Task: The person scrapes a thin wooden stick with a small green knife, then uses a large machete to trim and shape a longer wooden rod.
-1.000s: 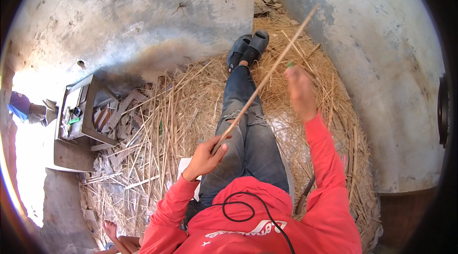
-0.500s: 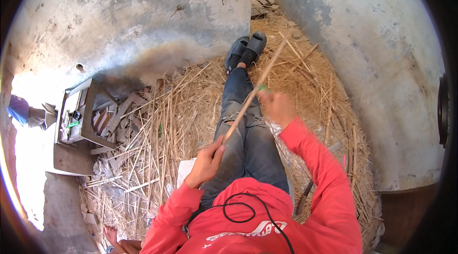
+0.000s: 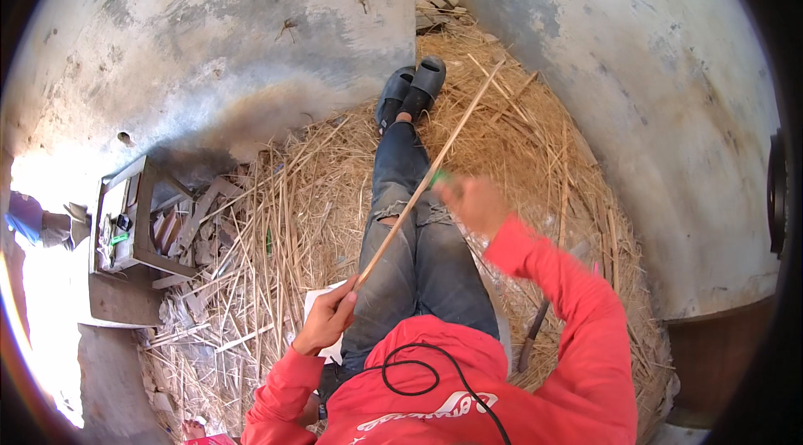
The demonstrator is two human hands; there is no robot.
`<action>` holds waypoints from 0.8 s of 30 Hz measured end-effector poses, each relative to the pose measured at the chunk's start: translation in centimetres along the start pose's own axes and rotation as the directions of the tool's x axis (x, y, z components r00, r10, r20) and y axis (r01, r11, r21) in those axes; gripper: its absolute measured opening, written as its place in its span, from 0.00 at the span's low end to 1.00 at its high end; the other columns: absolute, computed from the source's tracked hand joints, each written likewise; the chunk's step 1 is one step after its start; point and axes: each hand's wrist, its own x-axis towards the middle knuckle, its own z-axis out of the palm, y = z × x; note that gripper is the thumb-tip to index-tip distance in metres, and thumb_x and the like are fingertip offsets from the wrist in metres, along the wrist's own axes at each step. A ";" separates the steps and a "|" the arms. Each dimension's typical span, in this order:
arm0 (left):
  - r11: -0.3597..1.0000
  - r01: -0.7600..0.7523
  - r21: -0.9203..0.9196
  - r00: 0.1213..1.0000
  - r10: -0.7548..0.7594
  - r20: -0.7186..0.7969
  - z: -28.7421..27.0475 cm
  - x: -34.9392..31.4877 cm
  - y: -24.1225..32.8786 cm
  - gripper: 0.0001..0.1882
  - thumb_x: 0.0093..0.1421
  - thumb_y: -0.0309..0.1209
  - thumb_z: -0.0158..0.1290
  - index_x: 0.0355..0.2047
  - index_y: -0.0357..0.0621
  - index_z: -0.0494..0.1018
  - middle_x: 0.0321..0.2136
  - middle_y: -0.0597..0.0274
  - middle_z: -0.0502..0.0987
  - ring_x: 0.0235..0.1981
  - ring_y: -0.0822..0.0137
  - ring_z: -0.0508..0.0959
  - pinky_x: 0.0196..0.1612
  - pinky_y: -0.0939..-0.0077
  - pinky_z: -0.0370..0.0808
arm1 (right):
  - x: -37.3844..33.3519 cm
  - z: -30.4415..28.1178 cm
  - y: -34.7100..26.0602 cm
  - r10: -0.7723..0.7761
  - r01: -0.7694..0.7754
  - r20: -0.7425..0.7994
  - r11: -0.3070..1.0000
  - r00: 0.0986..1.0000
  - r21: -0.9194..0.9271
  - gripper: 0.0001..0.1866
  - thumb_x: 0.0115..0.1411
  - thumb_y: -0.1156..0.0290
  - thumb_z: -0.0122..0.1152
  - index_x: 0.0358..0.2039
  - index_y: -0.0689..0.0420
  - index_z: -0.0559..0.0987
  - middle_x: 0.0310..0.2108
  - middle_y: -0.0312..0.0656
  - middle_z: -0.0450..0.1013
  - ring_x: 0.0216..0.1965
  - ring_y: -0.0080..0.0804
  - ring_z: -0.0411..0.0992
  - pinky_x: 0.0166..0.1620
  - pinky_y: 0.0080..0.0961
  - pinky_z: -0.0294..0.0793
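My left hand [image 3: 327,316] is closed on the lower end of a long, thin wooden strip [image 3: 405,219]. The strip slants up and away to the right over my legs, its far end above the straw. My right hand [image 3: 478,207], smeared by motion, is curled around a small green thing [image 3: 440,180] whose kind I cannot make out. That green thing meets the strip near its middle, or lies just beside it. My legs in torn dark jeans [image 3: 401,265] stretch out ahead, with dark slippers [image 3: 410,94] on the crossed feet.
Straw and loose strips [image 3: 280,211] cover the floor. At left stands a wooden frame [image 3: 138,215] with small things on it, beside a bright opening. A curved dark tool [image 3: 533,336] lies right of my lap. Walls [image 3: 251,18] rise ahead and at right; a person's foot shows at lower left.
My right hand with the green thing has shifted slightly down and left along the strip. The whole view has turned a little; my left hand still grips the strip's lower end.
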 end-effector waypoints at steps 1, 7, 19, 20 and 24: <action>0.998 -0.011 0.062 1.000 0.009 0.023 -0.6 -1.0 -0.8 0.24 0.73 0.34 0.46 0.65 0.35 0.64 0.18 0.75 0.61 0.18 0.81 0.62 0.21 0.82 0.61 | 2.1 -1.8 2.5 0.067 -0.064 -0.045 0.996 0.997 0.064 0.29 0.70 0.42 0.42 0.47 0.51 0.83 0.22 0.57 0.76 0.24 0.60 0.75 0.32 0.53 0.74; 0.991 0.073 -0.114 0.977 -0.048 0.209 -4.0 -5.5 -3.8 0.23 0.75 0.36 0.42 0.64 0.34 0.64 0.17 0.76 0.55 0.15 0.82 0.54 0.19 0.83 0.53 | 6.2 -9.9 18.3 0.498 -0.409 -0.339 0.861 0.798 0.304 0.39 0.67 0.33 0.43 0.37 0.62 0.82 0.09 0.33 0.56 0.12 0.25 0.56 0.18 0.27 0.57; 0.989 -0.106 -0.103 0.920 0.137 0.367 -0.2 0.3 -0.2 0.22 0.74 0.38 0.40 0.62 0.38 0.64 0.27 0.66 0.75 0.19 0.77 0.68 0.26 0.84 0.66 | 4.3 -7.1 -1.5 0.177 -0.196 0.160 0.205 0.971 0.959 0.18 0.66 0.55 0.63 0.28 0.56 0.75 0.14 0.25 0.56 0.13 0.13 0.52 0.18 0.18 0.50; 0.977 -0.167 -0.129 0.929 0.200 0.311 1.2 0.8 1.2 0.22 0.74 0.37 0.41 0.63 0.38 0.64 0.27 0.67 0.75 0.18 0.77 0.68 0.25 0.84 0.66 | 4.1 -6.8 -2.1 0.164 -0.214 0.183 0.196 0.969 0.957 0.18 0.67 0.55 0.62 0.28 0.55 0.74 0.13 0.25 0.55 0.12 0.13 0.51 0.17 0.18 0.48; 0.983 -0.158 -0.095 0.946 0.179 0.270 3.9 2.8 6.4 0.24 0.73 0.32 0.44 0.67 0.40 0.60 0.24 0.71 0.71 0.18 0.80 0.66 0.22 0.85 0.62 | 3.6 -4.9 -4.6 0.150 -0.214 0.175 0.303 0.973 0.929 0.18 0.68 0.55 0.59 0.28 0.55 0.74 0.13 0.25 0.57 0.11 0.16 0.53 0.17 0.20 0.49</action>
